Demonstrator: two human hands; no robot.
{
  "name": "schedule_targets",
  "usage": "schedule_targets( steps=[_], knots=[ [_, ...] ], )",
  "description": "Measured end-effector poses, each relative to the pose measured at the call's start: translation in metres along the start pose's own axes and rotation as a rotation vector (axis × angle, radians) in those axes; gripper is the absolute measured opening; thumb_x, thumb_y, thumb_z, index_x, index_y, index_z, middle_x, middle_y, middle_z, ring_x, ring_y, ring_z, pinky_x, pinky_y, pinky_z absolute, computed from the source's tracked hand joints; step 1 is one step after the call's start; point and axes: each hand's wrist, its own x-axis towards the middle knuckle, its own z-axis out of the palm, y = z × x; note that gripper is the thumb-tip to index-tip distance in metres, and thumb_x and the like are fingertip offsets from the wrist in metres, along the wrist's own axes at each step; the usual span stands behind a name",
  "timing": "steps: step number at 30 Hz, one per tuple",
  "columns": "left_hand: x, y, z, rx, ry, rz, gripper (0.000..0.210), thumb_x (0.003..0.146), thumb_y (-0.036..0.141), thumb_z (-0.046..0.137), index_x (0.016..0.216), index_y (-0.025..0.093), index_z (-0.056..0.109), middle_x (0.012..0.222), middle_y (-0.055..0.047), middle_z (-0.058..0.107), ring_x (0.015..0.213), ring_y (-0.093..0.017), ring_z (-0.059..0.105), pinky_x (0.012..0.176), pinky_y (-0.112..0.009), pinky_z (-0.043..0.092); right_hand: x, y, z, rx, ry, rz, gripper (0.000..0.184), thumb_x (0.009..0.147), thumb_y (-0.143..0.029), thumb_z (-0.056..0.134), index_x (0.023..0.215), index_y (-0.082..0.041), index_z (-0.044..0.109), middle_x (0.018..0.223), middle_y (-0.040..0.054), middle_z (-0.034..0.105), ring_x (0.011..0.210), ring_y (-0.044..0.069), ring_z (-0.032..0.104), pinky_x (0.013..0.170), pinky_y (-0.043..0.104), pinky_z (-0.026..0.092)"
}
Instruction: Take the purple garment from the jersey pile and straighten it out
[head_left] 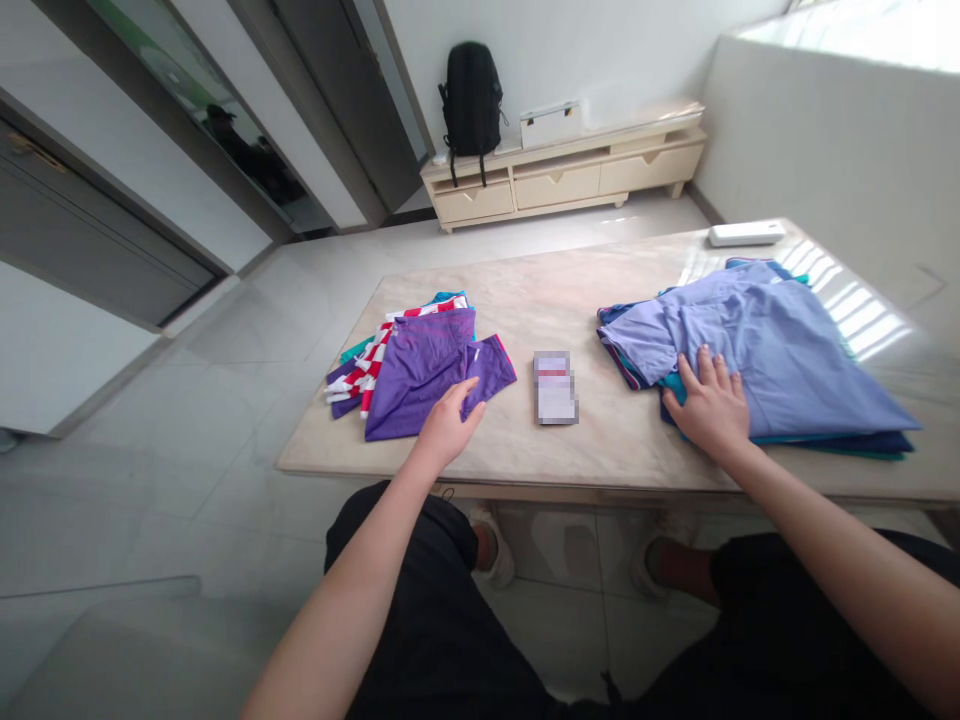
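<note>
Head view, from the seat: the left hand lies with loose fingers on the purple shirt, gripping nothing, atop a small folded stack with a striped shirt under it. The right hand rests flat, fingers spread, on the blue pile — loose, unfolded garments, so most folding looks undone. Between them sits a card on the table. Farther off — a backpack on a cabinet.

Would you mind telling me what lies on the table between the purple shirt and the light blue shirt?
A small blurred card lies on bare table between them, in the head view.
</note>
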Motion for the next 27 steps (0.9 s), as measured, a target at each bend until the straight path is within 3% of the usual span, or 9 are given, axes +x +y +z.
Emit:
schedule_targets(
  steps=[3,7,9,11,16,22,27],
  knots=[
    [0.024,-0.037,-0.015,0.231,-0.088,-0.084,0.072,0.092,0.041,0.063,0.155,0.014,0.041,0.163,-0.017,0.039,0.152,-0.031,0.035,0.126,-0.043,0.030,-0.002,-0.002,-0.001,-0.002,0.028,0.000,0.066,0.099,-0.046,0.045,0.157,-0.015,0.042,0.169,0.0165,0.026,0.152,0.037,0.027,0.120,0.055,0.027],
    [0.054,-0.089,-0.030,0.419,0.029,-0.291,0.085,0.098,0.055,0.046,0.165,0.015,0.013,0.173,-0.015,0.009,0.159,-0.033,0.010,0.129,-0.050,0.018,-0.003,-0.006,-0.004,-0.021,0.058,0.007,0.063,0.099,-0.044,0.045,0.155,-0.016,0.045,0.167,0.0157,0.030,0.151,0.035,0.029,0.120,0.053,0.028],
    [0.058,-0.107,-0.024,0.447,-0.098,-0.433,0.086,0.097,0.062,0.039,0.166,0.021,0.008,0.173,-0.011,0.004,0.159,-0.037,0.005,0.126,-0.060,0.015,-0.003,-0.007,-0.004,-0.024,0.062,0.011,0.062,0.099,-0.043,0.045,0.155,-0.016,0.045,0.167,0.0155,0.030,0.151,0.035,0.030,0.120,0.052,0.028],
    [0.055,-0.119,-0.012,0.454,-0.212,-0.500,0.086,0.094,0.068,0.039,0.166,0.025,0.015,0.173,-0.010,0.004,0.158,-0.041,0.004,0.123,-0.068,0.012,-0.003,-0.007,-0.003,-0.019,0.061,0.017,0.063,0.097,-0.042,0.046,0.155,-0.016,0.045,0.168,0.0149,0.029,0.152,0.035,0.029,0.120,0.052,0.027],
    [0.051,-0.130,0.003,0.453,-0.242,-0.507,0.088,0.094,0.072,0.034,0.166,0.026,0.014,0.173,-0.010,-0.001,0.158,-0.042,-0.001,0.122,-0.070,0.006,-0.003,-0.007,-0.002,0.011,0.065,0.033,0.063,0.097,-0.042,0.046,0.154,-0.017,0.046,0.168,0.0137,0.028,0.152,0.034,0.029,0.122,0.051,0.025],
    [0.058,-0.130,0.000,0.398,-0.213,-0.505,0.085,0.092,0.066,0.049,0.162,0.023,0.029,0.172,-0.016,0.008,0.156,-0.047,0.007,0.120,-0.072,0.015,-0.003,-0.009,-0.004,0.040,0.055,0.043,0.064,0.095,-0.041,0.047,0.154,-0.017,0.046,0.168,0.0139,0.028,0.152,0.035,0.028,0.122,0.053,0.024],
    [0.062,-0.129,-0.006,0.376,-0.181,-0.481,0.074,0.094,0.057,0.054,0.156,0.019,0.041,0.169,-0.018,0.023,0.156,-0.041,0.022,0.123,-0.057,0.025,-0.003,-0.005,-0.002,0.092,0.061,0.038,0.063,0.096,-0.042,0.046,0.155,-0.019,0.045,0.169,0.0123,0.027,0.153,0.035,0.027,0.122,0.054,0.024]
  ],
)
